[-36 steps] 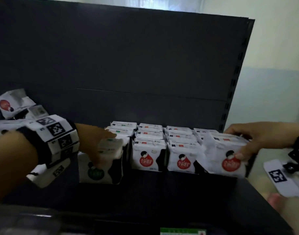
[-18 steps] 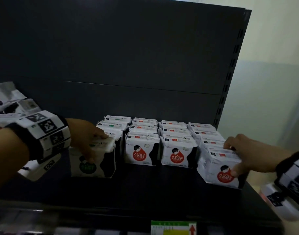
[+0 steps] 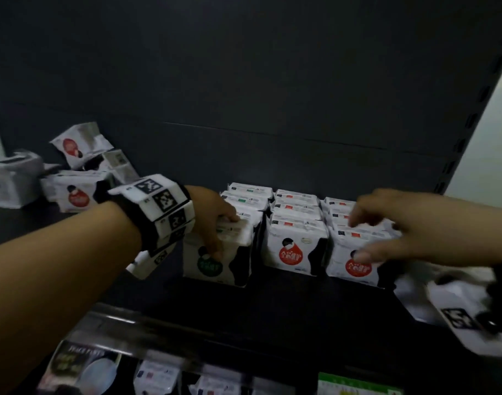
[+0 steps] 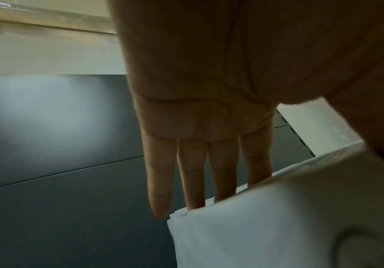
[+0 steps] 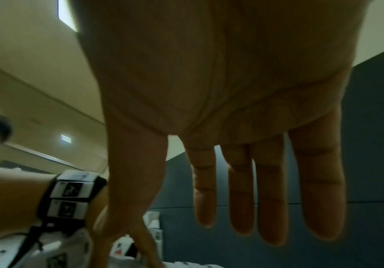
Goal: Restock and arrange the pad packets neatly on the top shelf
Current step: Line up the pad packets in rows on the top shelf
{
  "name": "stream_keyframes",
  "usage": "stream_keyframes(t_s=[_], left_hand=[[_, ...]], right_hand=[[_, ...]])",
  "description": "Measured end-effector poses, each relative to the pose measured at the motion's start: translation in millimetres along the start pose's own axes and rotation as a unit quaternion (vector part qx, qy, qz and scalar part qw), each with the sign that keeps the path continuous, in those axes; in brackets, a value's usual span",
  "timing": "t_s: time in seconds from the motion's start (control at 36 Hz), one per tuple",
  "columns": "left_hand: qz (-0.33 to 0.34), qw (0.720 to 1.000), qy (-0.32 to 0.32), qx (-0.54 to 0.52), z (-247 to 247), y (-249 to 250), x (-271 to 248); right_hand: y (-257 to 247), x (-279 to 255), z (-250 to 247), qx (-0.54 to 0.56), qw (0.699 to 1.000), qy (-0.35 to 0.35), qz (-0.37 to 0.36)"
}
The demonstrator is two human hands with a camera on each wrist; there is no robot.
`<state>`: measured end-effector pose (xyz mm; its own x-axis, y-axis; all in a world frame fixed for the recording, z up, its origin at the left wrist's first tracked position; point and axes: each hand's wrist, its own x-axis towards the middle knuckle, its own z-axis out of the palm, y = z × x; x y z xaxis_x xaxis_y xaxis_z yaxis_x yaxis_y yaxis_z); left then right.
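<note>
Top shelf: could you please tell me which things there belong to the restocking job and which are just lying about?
Job:
- green-label packet, gripped by left hand
- red-label rows
- loose packets
- right hand, open

Lying about:
- lower-shelf goods
- price tag

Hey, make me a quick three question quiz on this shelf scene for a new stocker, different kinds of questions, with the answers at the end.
1. True or false: the left hand grips the green-logo packet at the front of the leftmost row.
2. Multiple choice: the right hand is A) clenched round a packet, B) spread open over the red-logo packets at the right end, C) out of view.
3. Fill in: the loose pile of packets lies at the ____ end of the top shelf.

Key: 1 true; 2 B; 3 left.
</note>
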<state>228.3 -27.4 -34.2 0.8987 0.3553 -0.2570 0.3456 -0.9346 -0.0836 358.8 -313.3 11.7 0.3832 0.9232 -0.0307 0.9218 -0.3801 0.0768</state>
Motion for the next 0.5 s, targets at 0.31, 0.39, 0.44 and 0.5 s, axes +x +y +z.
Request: stream_keyframes(t_s=[0.31, 0.39, 0.44, 0.5], left_hand=[[0.076, 0.981, 0.070, -0.166, -7, -50, -26], [0.010, 0.985, 0.119, -0.126, -14, -93, -40], [-0.050, 0.987, 0.126, -0.092, -16, -127, -50], [-0.113, 0.983, 0.126, -0.068, -15, -170, -59]], right_hand=[[-154, 126, -49, 0.014, 0.993, 0.036, -0.113], [-189, 160, -57, -0.007, 0.992, 0.048, -0.118], [-215, 186, -58, -0.014, 0.992, 0.036, -0.118], [-247, 217, -57, -0.028, 0.992, 0.036, -0.121]])
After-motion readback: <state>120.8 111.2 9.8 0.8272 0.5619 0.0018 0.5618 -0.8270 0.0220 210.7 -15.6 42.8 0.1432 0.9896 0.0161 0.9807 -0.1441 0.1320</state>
